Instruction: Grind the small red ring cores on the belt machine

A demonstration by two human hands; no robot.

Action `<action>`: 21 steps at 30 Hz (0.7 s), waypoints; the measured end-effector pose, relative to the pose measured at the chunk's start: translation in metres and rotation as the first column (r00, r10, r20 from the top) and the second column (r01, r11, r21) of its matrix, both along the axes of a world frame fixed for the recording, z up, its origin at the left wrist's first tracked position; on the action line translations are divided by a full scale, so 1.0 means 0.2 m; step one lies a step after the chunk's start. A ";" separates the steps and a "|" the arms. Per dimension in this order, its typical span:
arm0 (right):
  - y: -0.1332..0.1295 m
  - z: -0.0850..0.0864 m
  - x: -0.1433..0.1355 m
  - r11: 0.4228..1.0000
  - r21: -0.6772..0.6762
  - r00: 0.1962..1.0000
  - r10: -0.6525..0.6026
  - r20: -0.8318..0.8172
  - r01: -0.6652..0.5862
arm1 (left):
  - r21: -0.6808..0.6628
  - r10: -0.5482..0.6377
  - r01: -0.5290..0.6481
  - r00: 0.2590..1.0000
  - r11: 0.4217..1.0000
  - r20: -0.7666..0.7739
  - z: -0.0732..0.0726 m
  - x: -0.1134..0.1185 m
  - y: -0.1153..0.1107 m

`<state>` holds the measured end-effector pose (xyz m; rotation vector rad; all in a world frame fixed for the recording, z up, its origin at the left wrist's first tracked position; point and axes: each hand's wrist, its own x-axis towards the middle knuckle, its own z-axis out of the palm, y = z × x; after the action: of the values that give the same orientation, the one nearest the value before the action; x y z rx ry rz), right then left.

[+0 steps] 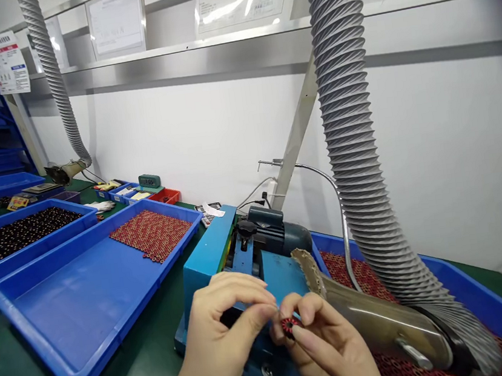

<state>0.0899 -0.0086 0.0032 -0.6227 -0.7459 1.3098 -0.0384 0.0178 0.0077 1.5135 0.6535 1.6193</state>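
Between the thumb and fingers of my right hand (322,341) is a small red-and-black slotted ring (289,326), held facing me. Just to its left, my left hand (229,331) has its thumb and index fingertips pinched together. What those fingertips hold, if anything, is too small to make out. Both hands are in front of a blue bench machine (208,248) with a dark motor (279,230) at its back, and they hide part of the machine.
A blue tray (93,360) at left carries rows of red rings (153,233); another blue tray (94,214) has dark parts. At right, an extraction hose (352,139) and its brownish nozzle (371,313) cross a bin of loose red rings (352,267).
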 end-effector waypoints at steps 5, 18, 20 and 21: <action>0.00 -0.02 0.02 0.983 0.088 0.968 -0.177 0.175 0.164 | 0.047 0.064 -0.065 0.997 0.997 0.041 0.00 -0.05 -0.01; -0.02 0.00 0.02 0.997 0.038 0.994 -0.070 0.079 0.067 | -0.040 -0.129 0.124 0.974 0.991 -0.188 0.02 -0.02 -0.03; -0.02 0.01 0.02 1.000 0.015 1.000 0.005 -0.007 -0.005 | -0.023 -0.125 0.124 0.991 0.992 -0.049 0.00 -0.02 -0.02; -0.02 0.02 0.02 1.000 0.002 0.999 0.023 -0.034 -0.023 | -0.017 -0.124 0.124 0.992 0.992 0.029 -0.01 -0.02 -0.02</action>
<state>0.0941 -0.0121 0.0067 -0.5907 -0.7274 1.3379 -0.0424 0.0141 0.0064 1.4859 0.5472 1.5334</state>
